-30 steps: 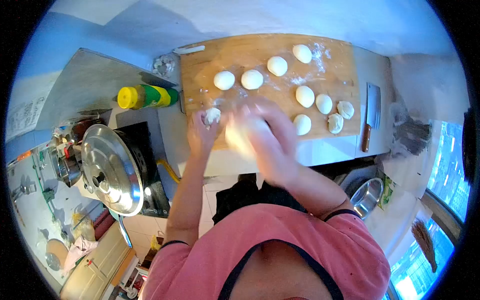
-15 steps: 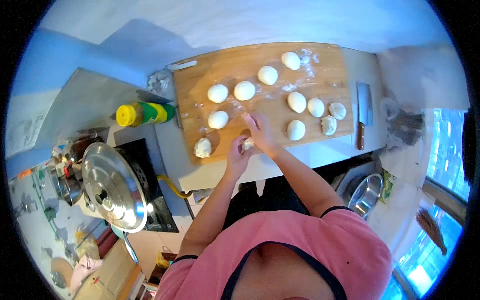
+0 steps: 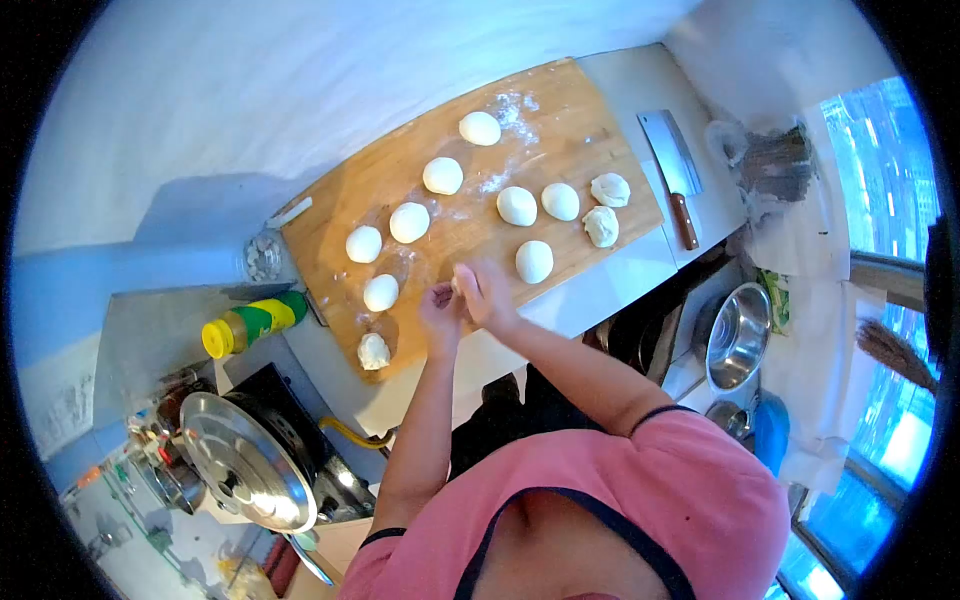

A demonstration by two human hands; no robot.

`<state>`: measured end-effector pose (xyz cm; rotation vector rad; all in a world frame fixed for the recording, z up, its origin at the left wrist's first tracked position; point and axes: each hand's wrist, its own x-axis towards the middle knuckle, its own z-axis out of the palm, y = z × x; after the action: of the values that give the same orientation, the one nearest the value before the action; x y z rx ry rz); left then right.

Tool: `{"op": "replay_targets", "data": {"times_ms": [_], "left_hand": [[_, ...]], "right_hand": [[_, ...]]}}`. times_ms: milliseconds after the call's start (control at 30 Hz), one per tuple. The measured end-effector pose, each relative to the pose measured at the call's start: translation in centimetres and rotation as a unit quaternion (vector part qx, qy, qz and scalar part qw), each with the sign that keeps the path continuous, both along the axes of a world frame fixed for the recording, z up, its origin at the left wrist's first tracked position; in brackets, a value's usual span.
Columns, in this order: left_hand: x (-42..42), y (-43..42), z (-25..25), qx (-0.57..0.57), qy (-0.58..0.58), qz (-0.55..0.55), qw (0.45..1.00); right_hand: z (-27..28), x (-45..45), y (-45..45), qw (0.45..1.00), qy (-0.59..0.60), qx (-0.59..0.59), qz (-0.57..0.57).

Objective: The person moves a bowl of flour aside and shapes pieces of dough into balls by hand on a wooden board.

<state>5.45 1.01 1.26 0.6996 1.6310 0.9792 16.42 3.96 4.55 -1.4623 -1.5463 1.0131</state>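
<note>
So my left grip (image 3: 441, 314) has its fingers curled in and my right grip (image 3: 486, 296) is right next to it, over the near edge of the wooden board (image 3: 570, 130). Honestly can't tell if either one's closed on anything, the fingers hide it. Eight smooth dough balls (image 3: 409, 222) are spread across the board, plus three rougher lumps (image 3: 374, 351), one near left, two off right. Cleaver (image 3: 671, 155)'s on the desk (image 3: 615, 80), just right of the board.

Matt dough balls (image 3: 409, 222), mostly smooth — floury wooden board (image 3: 568, 135) — glossy metal lid (image 3: 255, 455)
</note>
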Motion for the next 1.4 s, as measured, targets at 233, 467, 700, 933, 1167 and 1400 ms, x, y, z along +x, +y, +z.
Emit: {"op": "replay_targets", "data": {"times_ms": [233,467,700,933,1167,1400], "left_hand": [[0.3,0.7,1.1,0.03,0.024,-0.072,0.997],[1.4,-1.5,1.7,0.099,-0.004,-0.045,0.994],[0.4,0.7,1.0,0.039,0.116,-0.162,0.979],[-0.8,1.4,2.1,-0.005,-0.045,-0.118,0.992],[1.0,-0.6,3.4,0.072,0.162,-0.057,0.982],[0.8,-1.9,-0.8,0.044,0.082,-0.116,0.989]], "right_hand": [[-1.9,-1.2,4.8,0.993,-0.108,0.038,-0.02],[-1.9,-0.1,3.8,0.99,-0.011,-0.139,0.006],[-1.7,0.4,-2.0,0.995,0.018,-0.096,-0.018],[-1.2,-0.2,4.1,0.993,-0.114,0.032,0.03],[-3.6,0.5,4.2,0.987,-0.048,0.116,0.103],[-3.3,0.7,0.2,0.995,-0.025,0.054,0.074]]}}
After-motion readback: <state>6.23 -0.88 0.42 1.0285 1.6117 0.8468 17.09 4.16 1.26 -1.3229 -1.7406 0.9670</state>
